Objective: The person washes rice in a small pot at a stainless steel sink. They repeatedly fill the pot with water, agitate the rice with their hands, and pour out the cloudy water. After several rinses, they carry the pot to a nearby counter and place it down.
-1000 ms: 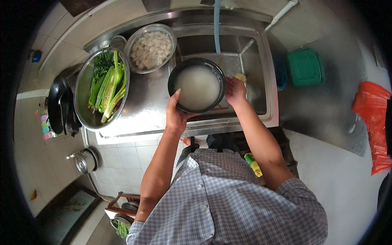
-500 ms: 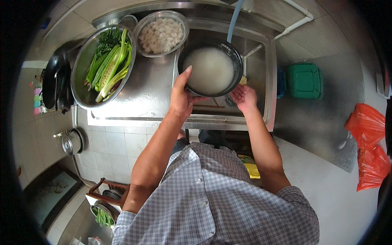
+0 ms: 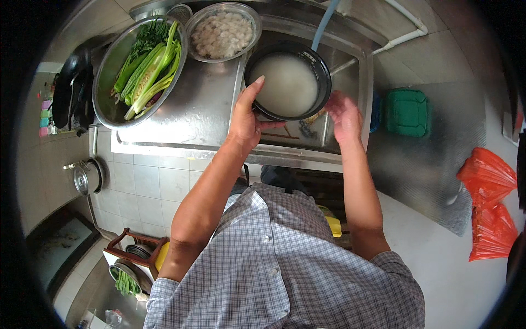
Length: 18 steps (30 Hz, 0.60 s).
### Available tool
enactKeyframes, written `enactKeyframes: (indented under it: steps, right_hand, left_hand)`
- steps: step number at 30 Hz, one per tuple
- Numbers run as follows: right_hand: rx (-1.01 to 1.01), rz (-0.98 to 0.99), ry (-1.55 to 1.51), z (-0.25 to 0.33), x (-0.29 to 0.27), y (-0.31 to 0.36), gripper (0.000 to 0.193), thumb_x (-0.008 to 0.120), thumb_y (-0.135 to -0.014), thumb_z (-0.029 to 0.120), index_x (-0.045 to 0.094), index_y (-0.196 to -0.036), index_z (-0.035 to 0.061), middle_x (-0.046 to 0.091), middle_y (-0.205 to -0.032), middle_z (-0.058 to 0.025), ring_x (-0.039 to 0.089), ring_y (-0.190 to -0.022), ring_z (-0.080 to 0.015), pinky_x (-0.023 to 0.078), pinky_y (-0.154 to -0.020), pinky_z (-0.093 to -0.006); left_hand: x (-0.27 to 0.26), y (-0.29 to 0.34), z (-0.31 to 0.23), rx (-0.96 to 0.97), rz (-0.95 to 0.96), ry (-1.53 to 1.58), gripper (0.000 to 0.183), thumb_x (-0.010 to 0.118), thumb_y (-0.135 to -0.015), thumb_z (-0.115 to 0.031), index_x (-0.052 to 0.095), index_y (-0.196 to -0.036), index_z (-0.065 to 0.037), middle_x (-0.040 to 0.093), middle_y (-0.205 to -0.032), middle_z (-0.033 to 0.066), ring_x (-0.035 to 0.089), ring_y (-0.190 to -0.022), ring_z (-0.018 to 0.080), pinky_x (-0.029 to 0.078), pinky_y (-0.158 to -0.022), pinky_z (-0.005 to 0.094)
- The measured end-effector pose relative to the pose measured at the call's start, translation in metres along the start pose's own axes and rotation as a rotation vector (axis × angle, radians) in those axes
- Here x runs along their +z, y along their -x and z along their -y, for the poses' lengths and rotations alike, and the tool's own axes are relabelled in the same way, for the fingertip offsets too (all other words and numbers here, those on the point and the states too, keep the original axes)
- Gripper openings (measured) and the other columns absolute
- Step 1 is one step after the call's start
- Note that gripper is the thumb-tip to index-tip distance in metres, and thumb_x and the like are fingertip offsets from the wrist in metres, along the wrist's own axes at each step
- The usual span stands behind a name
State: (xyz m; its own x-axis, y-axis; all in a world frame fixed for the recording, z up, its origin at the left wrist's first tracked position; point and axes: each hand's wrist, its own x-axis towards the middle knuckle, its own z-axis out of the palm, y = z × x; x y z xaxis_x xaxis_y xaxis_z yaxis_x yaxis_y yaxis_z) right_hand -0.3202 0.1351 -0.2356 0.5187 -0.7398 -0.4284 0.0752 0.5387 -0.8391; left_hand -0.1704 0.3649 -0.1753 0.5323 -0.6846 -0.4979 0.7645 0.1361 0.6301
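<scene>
Over the steel sink (image 3: 361, 82) sits a round black bowl (image 3: 326, 82) with cloudy white water (image 3: 287, 85) in it. My left hand (image 3: 246, 114) grips its near left side, thumb over the rim and fingers underneath. The bottom of the bowl is partly hidden by that hand. Close to the right rim is my right hand (image 3: 345, 116), its fingers apart, slightly blurred and holding nothing; whether a fingertip touches the bowl I cannot tell. Below the bowl, some dark and yellowish scraps (image 3: 308, 129) show on the sink bottom.
Left of the sink, a large steel basin (image 3: 98, 104) holds green vegetables (image 3: 150, 74). Behind stands a metal bowl (image 3: 256, 27) of pale pieces in water. A blue hose (image 3: 323, 26) comes down behind the black bowl. To the right are a green container (image 3: 407, 112) and red plastic bags (image 3: 490, 203).
My right hand has moved from under the bowl's near right edge up along its right side. My left hand keeps its hold, and the whole view has shifted slightly.
</scene>
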Motion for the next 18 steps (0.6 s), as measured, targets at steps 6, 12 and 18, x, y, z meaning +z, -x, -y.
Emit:
enactKeyframes:
  steps: [6,12,18]
  right_hand:
    - [-0.507,0.287,0.516,0.068,0.071,0.042,0.021,0.063,-0.103,0.012,0.071,-0.117,-0.0007,0.072,-0.113,-0.0122,0.069,-0.108,-0.0216,0.055,-0.097,-0.0363]
    - [-0.902,0.771,1.357,0.064,0.129,0.046,0.034,0.058,-0.092,0.002,0.068,-0.125,-0.0005,0.066,-0.13,-0.0192,0.064,-0.119,-0.0354,0.05,-0.106,-0.0393]
    - [-0.775,0.903,1.774,0.045,0.131,0.051,0.039,0.055,-0.085,0.002,0.068,-0.121,-0.0013,0.063,-0.128,-0.0228,0.06,-0.12,-0.0425,0.047,-0.107,-0.0459]
  left_hand:
    - [-0.01,-0.001,0.008,0.013,-0.032,-0.02,0.07,0.057,-0.096,-0.062,0.055,-0.141,-0.009,0.063,-0.137,0.0141,0.064,-0.123,0.0319,0.059,-0.092,0.0561]
    - [-0.016,0.002,0.014,0.011,-0.016,-0.009,0.069,0.057,-0.096,-0.061,0.055,-0.141,-0.009,0.062,-0.137,0.0149,0.064,-0.122,0.0325,0.059,-0.093,0.0569]
    - [-0.026,0.011,0.018,0.025,-0.079,-0.004,0.066,0.057,-0.097,-0.058,0.056,-0.138,-0.007,0.064,-0.134,0.0154,0.067,-0.117,0.0322,0.06,-0.091,0.0549]
